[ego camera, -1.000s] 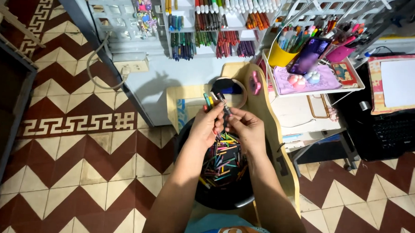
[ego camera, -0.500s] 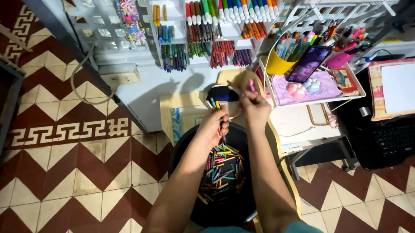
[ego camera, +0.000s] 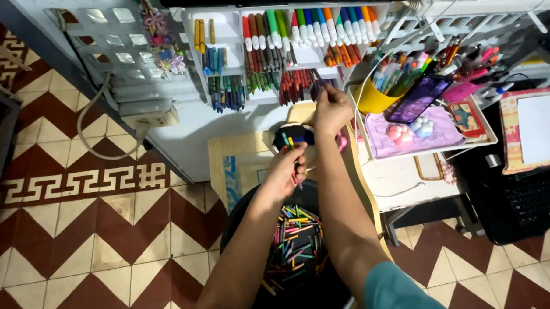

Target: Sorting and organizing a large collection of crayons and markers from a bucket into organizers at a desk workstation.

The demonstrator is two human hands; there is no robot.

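Note:
My left hand is closed around a small bunch of coloured pens or crayons, held above a dark round bin that holds a heap of several mixed crayons. My right hand is stretched up to the white wall organiser, pinching a dark marker at the compartment of reddish-brown markers. Rows of markers sorted by colour fill the organiser's slots.
A yellow cup of pens, a phone and a purple tray sit on a small white table to the right. A laptop keyboard lies at far right. A power strip and cable hang left over the zigzag tiled floor.
My right hand has risen from the bunch above the bin up to the organiser with one marker. My left hand stayed over the bin with the rest. The view tilted up.

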